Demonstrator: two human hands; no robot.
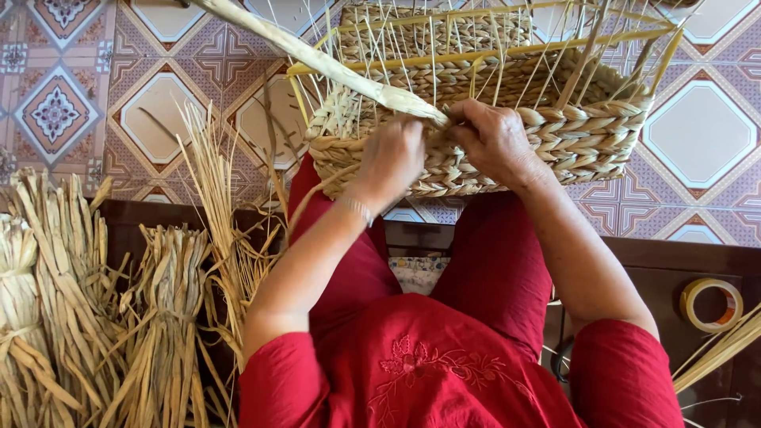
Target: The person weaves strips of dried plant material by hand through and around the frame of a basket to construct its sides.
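One basket on my lap, half woven, long axis running left-right, its open top facing away from me. One flat straw strip runs from its near rim up-left. My left hand and right hand pinch that strip closed at the rim. One tape roll sits below-right of the basket.

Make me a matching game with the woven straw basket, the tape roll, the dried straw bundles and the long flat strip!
Things:
1. woven straw basket
2. tan roll of tape
3. tied bundles of dried straw
4. long flat pale straw strip

Places:
A. on the dark surface at the far right
B. pinched at the basket wall by left hand and right hand
C. resting on the red-clothed knees
D. standing at the left

Pairs: 1-C, 2-A, 3-D, 4-B
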